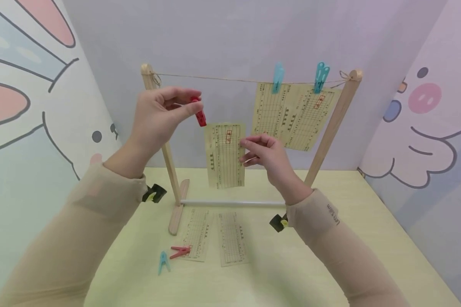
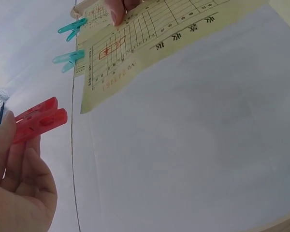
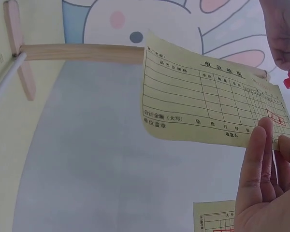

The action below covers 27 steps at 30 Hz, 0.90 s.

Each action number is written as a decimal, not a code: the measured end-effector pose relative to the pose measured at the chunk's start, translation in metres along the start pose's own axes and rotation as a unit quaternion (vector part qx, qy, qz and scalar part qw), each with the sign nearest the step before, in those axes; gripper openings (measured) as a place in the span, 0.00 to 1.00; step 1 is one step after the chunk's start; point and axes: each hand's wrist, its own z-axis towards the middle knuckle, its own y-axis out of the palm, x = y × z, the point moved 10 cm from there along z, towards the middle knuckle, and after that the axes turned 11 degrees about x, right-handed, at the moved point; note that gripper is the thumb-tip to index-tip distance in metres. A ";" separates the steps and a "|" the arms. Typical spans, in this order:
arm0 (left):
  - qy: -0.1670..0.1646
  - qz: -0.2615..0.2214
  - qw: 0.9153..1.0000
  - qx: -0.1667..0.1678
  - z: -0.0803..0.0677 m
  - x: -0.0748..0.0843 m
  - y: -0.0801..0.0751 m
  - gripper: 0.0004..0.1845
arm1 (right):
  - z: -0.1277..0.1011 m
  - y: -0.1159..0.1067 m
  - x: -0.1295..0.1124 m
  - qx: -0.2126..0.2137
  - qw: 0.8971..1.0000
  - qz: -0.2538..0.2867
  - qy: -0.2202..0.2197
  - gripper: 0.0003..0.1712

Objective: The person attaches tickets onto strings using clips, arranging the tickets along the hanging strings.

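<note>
Between thumb and fingers, my left hand [image 1: 159,113] pinches a red clothespin [image 1: 199,113], its jaws pointing down in the head view. My right hand [image 1: 266,155] pinches the right edge of a pale yellow receipt slip [image 1: 225,157], printed with a grid and a red stamp. The slip hangs upright just below the string [image 1: 215,78], its upper left corner close under the clothespin. In the left wrist view the red clothespin [image 2: 38,121] is beside the string, apart from the slip [image 2: 150,43]. The right wrist view shows the slip's printed face [image 3: 203,96] and my fingertips at its edge.
Two blue clothespins [image 1: 278,78] [image 1: 321,77] hold receipt slips [image 1: 292,115] on the string's right part. Wooden posts [image 1: 332,128] stand at both ends, with a white rod [image 1: 230,203] below. Two slips [image 1: 232,238] [image 1: 197,234], a red clothespin [image 1: 180,251] and a blue clothespin [image 1: 163,262] lie on the table.
</note>
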 end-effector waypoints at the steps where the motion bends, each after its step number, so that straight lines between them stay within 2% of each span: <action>1: 0.005 -0.004 1.000 0.000 0.002 0.003 0.002 0.14 | 0.000 0.000 -0.002 -0.001 1.000 0.000 -0.001 0.03; 4: 0.020 -0.020 1.000 -0.002 0.008 0.012 0.007 0.13 | 0.002 0.000 -0.008 -0.001 1.000 -0.003 -0.008 0.04; 7: 0.019 -0.042 0.999 0.001 0.014 0.017 0.010 0.11 | 0.004 -0.001 -0.014 0.001 1.000 -0.005 -0.014 0.04; 14: 0.001 -0.074 0.997 0.004 0.025 0.020 0.019 0.10 | 0.009 -0.004 -0.024 0.013 1.000 -0.001 -0.024 0.03; 21: -0.011 -0.076 0.997 0.000 0.033 0.024 0.030 0.10 | 0.020 -0.009 -0.030 0.037 0.999 0.007 -0.024 0.03; 27: -0.001 -0.086 0.996 -0.007 0.040 0.034 0.042 0.09 | 0.027 -0.011 -0.039 0.046 0.998 0.027 -0.030 0.03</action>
